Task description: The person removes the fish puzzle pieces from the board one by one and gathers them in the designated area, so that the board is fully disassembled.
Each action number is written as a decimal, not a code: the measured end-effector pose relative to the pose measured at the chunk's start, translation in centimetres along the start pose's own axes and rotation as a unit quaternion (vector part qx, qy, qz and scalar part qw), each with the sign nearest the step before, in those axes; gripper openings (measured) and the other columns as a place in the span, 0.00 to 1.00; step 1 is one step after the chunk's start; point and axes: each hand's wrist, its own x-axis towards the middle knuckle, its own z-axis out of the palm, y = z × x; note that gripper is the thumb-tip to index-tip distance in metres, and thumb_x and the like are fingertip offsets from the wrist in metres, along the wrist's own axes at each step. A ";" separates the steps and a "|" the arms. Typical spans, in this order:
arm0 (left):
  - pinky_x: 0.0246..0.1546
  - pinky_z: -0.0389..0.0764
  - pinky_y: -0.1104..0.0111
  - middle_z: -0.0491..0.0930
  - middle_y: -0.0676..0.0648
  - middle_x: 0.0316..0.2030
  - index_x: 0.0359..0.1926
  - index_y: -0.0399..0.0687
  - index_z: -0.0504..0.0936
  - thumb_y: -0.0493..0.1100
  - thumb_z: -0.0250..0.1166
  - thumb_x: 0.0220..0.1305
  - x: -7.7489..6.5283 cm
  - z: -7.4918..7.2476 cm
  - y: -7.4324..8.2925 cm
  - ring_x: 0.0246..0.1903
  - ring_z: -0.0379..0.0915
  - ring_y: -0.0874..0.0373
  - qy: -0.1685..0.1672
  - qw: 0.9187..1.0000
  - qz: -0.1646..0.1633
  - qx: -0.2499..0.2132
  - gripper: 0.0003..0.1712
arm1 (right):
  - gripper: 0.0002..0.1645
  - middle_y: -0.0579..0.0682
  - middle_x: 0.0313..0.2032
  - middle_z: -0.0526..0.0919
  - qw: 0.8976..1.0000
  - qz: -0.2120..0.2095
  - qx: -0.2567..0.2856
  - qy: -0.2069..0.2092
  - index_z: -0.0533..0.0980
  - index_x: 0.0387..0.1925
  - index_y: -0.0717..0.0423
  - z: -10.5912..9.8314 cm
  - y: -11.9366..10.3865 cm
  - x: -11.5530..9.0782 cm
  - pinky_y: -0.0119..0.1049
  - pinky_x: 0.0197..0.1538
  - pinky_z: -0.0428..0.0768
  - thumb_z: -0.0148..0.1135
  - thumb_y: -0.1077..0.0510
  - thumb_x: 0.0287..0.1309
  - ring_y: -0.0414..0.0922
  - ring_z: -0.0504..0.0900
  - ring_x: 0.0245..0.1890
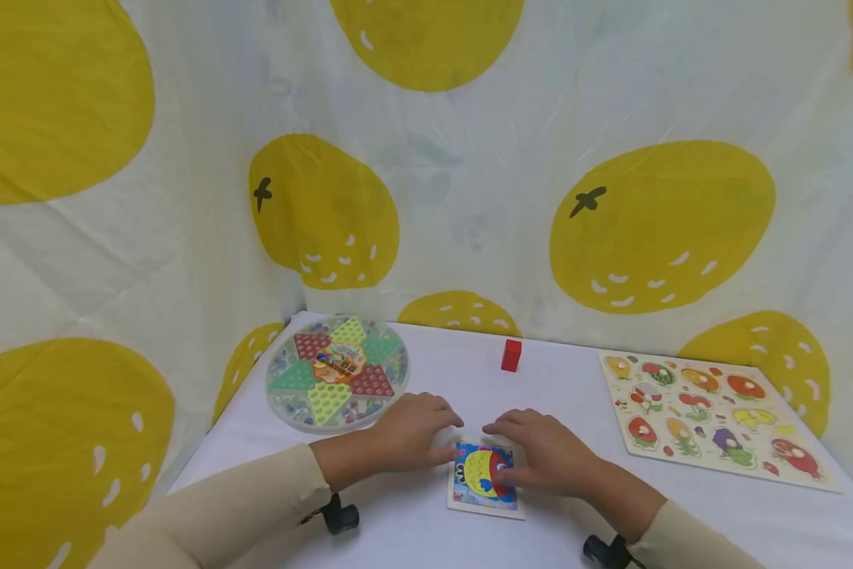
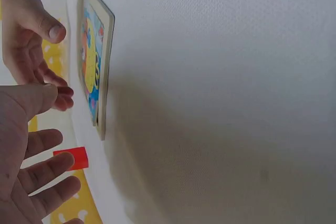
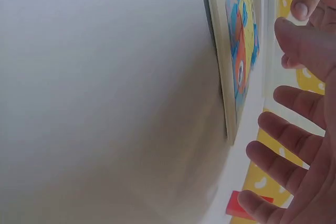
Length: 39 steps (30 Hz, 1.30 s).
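A small wooden picture puzzle point(image 1: 479, 478) with a yellow and red fish on blue lies flat on the white table between both hands. My left hand point(image 1: 415, 433) hovers at its left side, fingers spread and a little bent. On the other side my right hand point(image 1: 550, 452) is held the same way, its thumb over the picture's right part in the head view. Both wrist views show the palms and fingers apart from the puzzle, also seen as a tilted board point(image 2: 97, 61) point(image 3: 236, 51). Neither hand holds anything.
A red block point(image 1: 511, 356) stands beyond the hands near the table's back edge. To the left lies a round Chinese checkers board point(image 1: 338, 373) with marbles. A wooden fruit and vegetable puzzle board point(image 1: 718, 419) lies to the right. A patterned curtain point(image 1: 469, 213) hangs behind the table.
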 end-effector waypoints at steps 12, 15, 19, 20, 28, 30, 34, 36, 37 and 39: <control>0.58 0.78 0.61 0.85 0.60 0.52 0.56 0.64 0.90 0.63 0.73 0.68 1.6 1.3 -0.2 0.56 0.78 0.61 -0.011 1.000 -0.017 0.000 0.20 | 0.19 0.38 0.47 0.86 1.000 -0.007 0.005 0.019 0.89 0.50 0.41 1.6 -0.6 1.5 0.54 0.56 0.82 0.80 0.44 0.58 0.45 0.83 0.52; 0.57 0.77 0.61 0.85 0.61 0.51 0.54 0.65 0.91 0.62 0.73 0.67 1.9 1.5 -0.1 0.55 0.78 0.62 -0.016 1.000 -0.015 0.007 0.18 | 0.16 0.38 0.46 0.86 1.000 -0.004 0.008 0.030 0.89 0.48 0.42 1.9 -0.7 1.8 0.53 0.56 0.82 0.80 0.46 0.59 0.45 0.84 0.51; 0.55 0.77 0.62 0.85 0.61 0.49 0.52 0.66 0.92 0.62 0.74 0.67 2.1 1.8 0.1 0.53 0.78 0.62 -0.021 0.999 -0.019 0.018 0.17 | 0.15 0.38 0.44 0.85 0.999 0.007 0.007 0.043 0.89 0.46 0.42 2.4 -0.7 2.1 0.52 0.55 0.81 0.81 0.47 0.59 0.44 0.84 0.49; 0.54 0.77 0.62 0.85 0.61 0.48 0.51 0.66 0.92 0.62 0.74 0.67 2.2 1.8 0.2 0.52 0.78 0.62 -0.020 0.999 -0.020 0.020 0.16 | 0.15 0.38 0.44 0.85 0.999 0.010 0.007 0.045 0.89 0.46 0.42 2.5 -0.7 2.2 0.52 0.55 0.81 0.81 0.47 0.58 0.44 0.84 0.49; 0.52 0.76 0.63 0.84 0.62 0.44 0.47 0.66 0.93 0.60 0.76 0.65 2.1 1.9 0.5 0.49 0.77 0.63 -0.013 1.000 -0.020 0.014 0.12 | 0.14 0.38 0.42 0.84 0.999 0.030 0.021 0.039 0.89 0.44 0.43 2.7 -0.9 2.5 0.53 0.56 0.81 0.82 0.50 0.57 0.44 0.84 0.48; 0.52 0.76 0.63 0.83 0.62 0.44 0.47 0.67 0.92 0.60 0.76 0.65 2.2 1.9 0.5 0.49 0.77 0.64 -0.014 1.000 -0.021 0.009 0.13 | 0.14 0.38 0.42 0.84 0.998 0.034 0.025 0.038 0.89 0.44 0.42 2.6 -1.0 2.5 0.53 0.55 0.81 0.82 0.50 0.57 0.44 0.84 0.48; 0.53 0.76 0.62 0.83 0.62 0.45 0.47 0.67 0.93 0.61 0.77 0.64 2.5 2.0 0.3 0.49 0.77 0.63 -0.020 1.000 -0.023 0.007 0.13 | 0.13 0.37 0.42 0.84 0.998 0.036 0.020 0.036 0.88 0.44 0.41 2.6 -1.1 2.6 0.52 0.56 0.81 0.82 0.49 0.57 0.44 0.84 0.48; 0.53 0.76 0.62 0.83 0.62 0.45 0.46 0.67 0.93 0.61 0.77 0.63 2.6 1.9 0.3 0.49 0.77 0.63 -0.023 0.999 -0.023 0.008 0.13 | 0.13 0.38 0.42 0.84 0.999 0.034 0.018 0.036 0.88 0.44 0.41 2.6 -1.1 2.6 0.52 0.56 0.81 0.82 0.50 0.57 0.44 0.84 0.48; 0.52 0.76 0.61 0.83 0.62 0.45 0.46 0.68 0.93 0.61 0.77 0.63 2.6 1.9 0.2 0.49 0.77 0.63 -0.025 0.999 -0.024 0.008 0.13 | 0.13 0.38 0.43 0.84 0.999 0.034 0.018 0.036 0.88 0.44 0.41 2.6 -1.1 2.7 0.51 0.56 0.81 0.82 0.50 0.57 0.44 0.84 0.48; 0.52 0.76 0.61 0.83 0.62 0.44 0.45 0.68 0.93 0.60 0.78 0.63 2.7 1.8 0.2 0.49 0.77 0.63 -0.029 0.999 -0.028 0.003 0.13 | 0.13 0.39 0.43 0.84 0.999 0.031 0.020 0.035 0.88 0.44 0.42 2.6 -1.0 2.7 0.51 0.55 0.82 0.82 0.50 0.57 0.44 0.83 0.48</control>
